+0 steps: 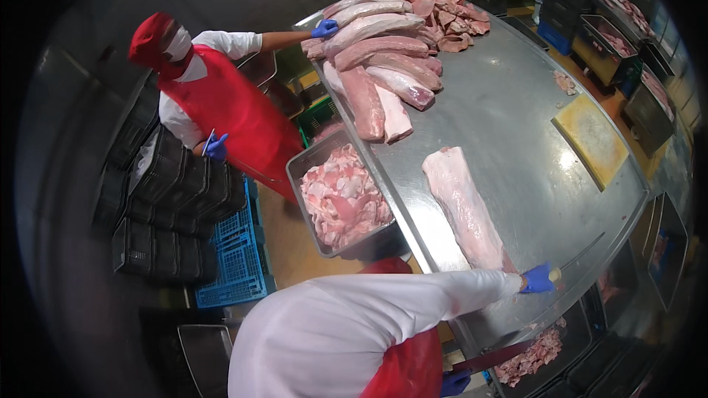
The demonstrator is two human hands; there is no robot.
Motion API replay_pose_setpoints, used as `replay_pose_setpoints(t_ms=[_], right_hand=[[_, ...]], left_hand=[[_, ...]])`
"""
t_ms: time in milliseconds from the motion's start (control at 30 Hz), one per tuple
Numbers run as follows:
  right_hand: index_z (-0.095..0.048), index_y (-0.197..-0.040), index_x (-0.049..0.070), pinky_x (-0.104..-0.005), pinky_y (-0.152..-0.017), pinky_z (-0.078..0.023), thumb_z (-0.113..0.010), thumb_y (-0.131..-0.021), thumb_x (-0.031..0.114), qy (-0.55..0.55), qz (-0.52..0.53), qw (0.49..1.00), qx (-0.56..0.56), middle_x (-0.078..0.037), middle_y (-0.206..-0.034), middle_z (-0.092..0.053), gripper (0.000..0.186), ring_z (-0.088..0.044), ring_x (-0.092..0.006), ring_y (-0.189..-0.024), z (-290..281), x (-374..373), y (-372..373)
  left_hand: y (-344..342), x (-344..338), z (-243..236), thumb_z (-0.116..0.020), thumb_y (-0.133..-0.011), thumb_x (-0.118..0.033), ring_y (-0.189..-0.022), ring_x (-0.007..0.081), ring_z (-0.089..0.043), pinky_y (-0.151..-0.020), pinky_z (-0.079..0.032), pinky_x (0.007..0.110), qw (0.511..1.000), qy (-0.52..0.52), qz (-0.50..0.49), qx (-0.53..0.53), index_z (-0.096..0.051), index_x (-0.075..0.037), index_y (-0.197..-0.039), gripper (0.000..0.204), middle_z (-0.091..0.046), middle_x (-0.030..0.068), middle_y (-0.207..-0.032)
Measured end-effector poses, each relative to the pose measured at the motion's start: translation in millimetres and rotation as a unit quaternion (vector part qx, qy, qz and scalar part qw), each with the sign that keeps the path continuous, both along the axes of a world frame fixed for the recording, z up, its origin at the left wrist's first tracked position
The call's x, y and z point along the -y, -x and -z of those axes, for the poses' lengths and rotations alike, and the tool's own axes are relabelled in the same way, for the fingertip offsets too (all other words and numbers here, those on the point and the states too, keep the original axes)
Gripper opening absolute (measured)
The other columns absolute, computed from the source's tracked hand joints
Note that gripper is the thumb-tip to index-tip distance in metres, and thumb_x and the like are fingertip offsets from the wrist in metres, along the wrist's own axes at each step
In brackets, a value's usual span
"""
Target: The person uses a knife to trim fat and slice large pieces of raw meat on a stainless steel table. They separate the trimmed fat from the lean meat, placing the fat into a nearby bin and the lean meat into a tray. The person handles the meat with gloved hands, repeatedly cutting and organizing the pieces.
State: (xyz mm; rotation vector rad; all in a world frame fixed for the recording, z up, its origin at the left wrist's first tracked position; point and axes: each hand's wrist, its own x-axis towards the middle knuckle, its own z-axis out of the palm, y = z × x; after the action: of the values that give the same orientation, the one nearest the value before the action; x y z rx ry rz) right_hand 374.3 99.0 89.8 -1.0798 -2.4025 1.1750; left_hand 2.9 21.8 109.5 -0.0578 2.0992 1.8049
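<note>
My left arm in its white sleeve stretches across to the right. My left hand [540, 278], in a blue glove, is closed on a sharpening steel [582, 253], its pale round guard at the fist and its thin rod over the metal table. At the lower edge, my right hand [456, 382], also gloved in blue and partly cut off, is closed on a knife; its long blade [495, 358] shines dark red. Close to my left arm, a long pale slab of pork loin [464, 203] lies on the metal table [509, 114], its near end by my sleeve.
Several loins [380, 51] and a heap of trimmings [450, 18] lie at the table's far end. A yellowed cutting board [590, 140] is at right. A tub of trimmings [343, 203] stands beside the table. A co-worker [228, 103] touches the loins. Black crates [166, 232] stand left.
</note>
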Motion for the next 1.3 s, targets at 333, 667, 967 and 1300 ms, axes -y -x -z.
replay_pose_setpoints(t_ms=[333, 667, 967, 1300], right_hand=[[-0.070, -0.099, 0.005, -0.0515, -0.084, -0.048, -0.057, -0.099, 0.042, 0.084, -0.122, 0.985, -0.086, -0.020, -0.074, -0.067, 0.040, -0.059, -0.0316, -0.076, -121.2, -25.5, 70.8], [-0.061, -0.105, 0.000, -0.0338, -0.064, -0.046, -0.056, -0.102, 0.021, 0.037, -0.224, 0.974, 0.004, -0.009, -0.084, -0.058, 0.022, -0.056, -0.0175, -0.072, 43.2, -29.6, 72.6], [-0.048, -0.148, 0.018, -0.0330, -0.062, -0.045, -0.054, -0.098, 0.015, 0.197, -0.248, 0.948, 0.030, -0.015, -0.073, -0.054, 0.050, -0.050, -0.0179, -0.061, -0.9, 12.4, 67.6], [-0.051, -0.146, 0.013, -0.0289, -0.074, -0.051, -0.057, -0.098, 0.010, 0.118, -0.270, 0.955, -0.033, -0.013, -0.091, -0.071, 0.048, -0.060, -0.0088, -0.077, 9.8, 40.4, 111.6]], left_hand=[[-165.5, 194.7, 12.6, -0.059, -0.090, -0.026, -0.075, 0.0255, -0.059, -0.072, -0.050, 0.039, 0.962, 0.131, 0.068, -0.231, -0.056, -0.005, -0.092, 0.021, -0.065, 0.0119, -0.092], [-270.7, 390.0, 28.0, -0.065, -0.093, -0.014, -0.098, 0.0192, -0.067, -0.084, -0.054, 0.032, 0.965, 0.246, -0.082, 0.021, -0.061, 0.002, -0.123, 0.034, -0.069, 0.0136, -0.108], [-290.4, 426.8, 31.5, -0.068, -0.093, -0.013, -0.099, 0.0187, -0.067, -0.088, -0.053, 0.032, 0.937, 0.341, 0.011, 0.074, -0.062, 0.003, -0.122, 0.034, -0.071, 0.0129, -0.110], [-236.4, 440.6, 31.5, -0.068, -0.093, -0.016, -0.102, 0.0202, -0.068, -0.090, -0.053, 0.034, 0.947, 0.306, 0.041, 0.094, -0.063, 0.002, -0.121, 0.033, -0.072, 0.0150, -0.111]])
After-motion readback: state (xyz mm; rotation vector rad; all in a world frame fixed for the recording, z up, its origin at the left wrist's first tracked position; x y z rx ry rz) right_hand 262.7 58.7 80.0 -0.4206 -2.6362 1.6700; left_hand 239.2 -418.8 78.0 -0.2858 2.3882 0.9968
